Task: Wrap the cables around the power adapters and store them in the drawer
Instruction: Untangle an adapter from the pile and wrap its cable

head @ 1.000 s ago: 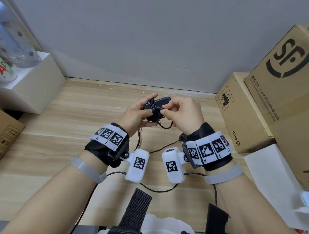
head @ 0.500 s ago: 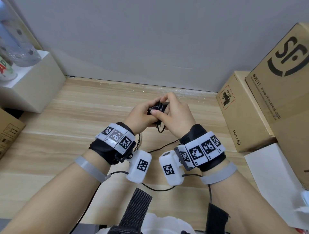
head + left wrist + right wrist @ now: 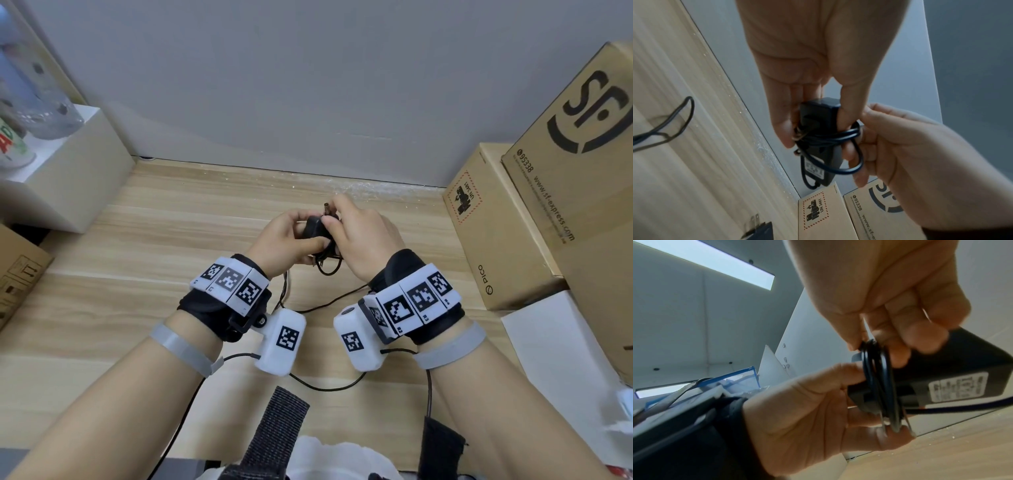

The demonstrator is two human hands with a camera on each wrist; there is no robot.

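Both hands meet at frame centre: the left hand (image 3: 287,240) grips the power adapter (image 3: 819,139), the right hand (image 3: 363,240) pinches its cable (image 3: 851,134). Wrapping looks nearly finished; next, the loose end needs tucking before any drawer, unseen here.

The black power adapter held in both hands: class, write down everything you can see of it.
The black power adapter is a matt plastic block with a white printed label on one face and metal plug prongs. Its thin dark cable is wound several times round the body, a loose loop hanging free. It is held above the wooden desk, the left hand gripping the body, the right hand pinching the cable.
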